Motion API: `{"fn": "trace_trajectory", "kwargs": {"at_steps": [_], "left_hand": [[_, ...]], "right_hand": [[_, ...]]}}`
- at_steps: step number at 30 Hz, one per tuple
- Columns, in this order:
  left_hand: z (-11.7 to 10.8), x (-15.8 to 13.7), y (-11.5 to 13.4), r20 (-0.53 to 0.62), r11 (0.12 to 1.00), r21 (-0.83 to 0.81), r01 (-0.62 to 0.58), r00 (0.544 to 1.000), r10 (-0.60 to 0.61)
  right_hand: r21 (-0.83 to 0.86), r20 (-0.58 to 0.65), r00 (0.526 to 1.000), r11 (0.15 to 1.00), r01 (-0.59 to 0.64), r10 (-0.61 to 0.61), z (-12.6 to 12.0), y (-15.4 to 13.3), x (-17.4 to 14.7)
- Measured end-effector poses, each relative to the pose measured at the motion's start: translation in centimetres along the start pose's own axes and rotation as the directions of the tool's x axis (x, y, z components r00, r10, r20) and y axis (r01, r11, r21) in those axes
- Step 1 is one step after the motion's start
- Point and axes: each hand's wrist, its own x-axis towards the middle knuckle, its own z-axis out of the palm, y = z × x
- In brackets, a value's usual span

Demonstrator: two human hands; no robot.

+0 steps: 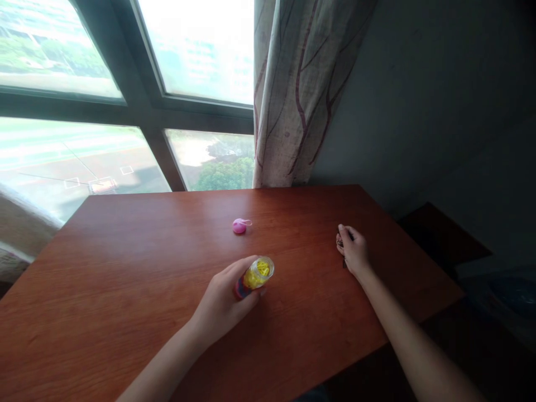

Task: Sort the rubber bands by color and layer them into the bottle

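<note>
My left hand (224, 298) is wrapped round a small open glass jar (251, 279), tilted a little toward the right. Small yellow pieces (263, 268) fill it up to near the mouth, and a red and blue label shows low on its side. Beyond the jar, a pink round lid-like piece (239, 226) with a thin loop lies on the table. Over at the right, my right hand (353, 250) is closed round a small dark object (340, 243); its parts poke out past the fingers, and its kind is too small to make out.
The reddish-brown wooden table (125, 268) reaches to a large window (205, 50) at the back. A patterned curtain (288, 100) hangs behind the far edge. To the right of the table stands a lower dark surface (444, 231) by the wall.
</note>
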Motion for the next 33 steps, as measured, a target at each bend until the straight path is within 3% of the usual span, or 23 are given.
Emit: {"fn": "trace_trajectory", "kwargs": {"at_steps": [3, 8, 10, 13, 18, 21, 26, 33], "left_hand": [[0.0, -0.1, 0.0, 0.008, 1.000, -0.002, 0.007, 1.000, -0.007], [0.0, -0.1, 0.0, 0.018, 1.000, -0.009, 0.005, 1.000, -0.005], [-0.1, 0.0, 0.1, 0.020, 1.000, -0.010, 0.004, 1.000, -0.004], [0.0, 0.0, 0.2, 0.023, 1.000, -0.018, 0.007, 1.000, -0.007], [0.4, 0.0, 0.9, 0.046, 1.000, -0.027, -0.001, 0.999, 0.002], [0.5, 0.0, 1.1, 0.070, 0.999, -0.032, 0.000, 0.998, 0.002], [0.1, 0.0, 0.9, 0.046, 0.999, -0.008, 0.039, 0.998, -0.039], [-0.1, 0.2, 0.8, 0.030, 0.998, 0.000, 0.056, 0.998, -0.056]], "right_hand": [[0.247, 0.000, 0.992, 0.961, -0.123, 0.127, 0.1, -1.0, 0.3], [0.514, 0.104, 0.966, 0.818, -0.258, 0.239, 0.7, -3.0, 0.3], [0.649, 0.180, 0.941, 0.684, -0.332, 0.286, 1.6, -3.8, 0.0], [0.807, 0.315, 0.895, 0.408, -0.428, 0.315, 3.7, -5.1, -0.7], [0.860, 0.475, 0.831, 0.046, -0.508, 0.290, 9.2, -7.3, -2.1], [0.832, 0.553, 0.794, -0.103, -0.546, 0.252, 12.7, -8.4, -2.8], [0.799, 0.600, 0.782, -0.169, -0.577, 0.170, 15.9, -9.5, -3.3], [0.856, 0.515, 0.844, -0.139, -0.497, 0.149, 16.0, -8.7, -4.3]]}}
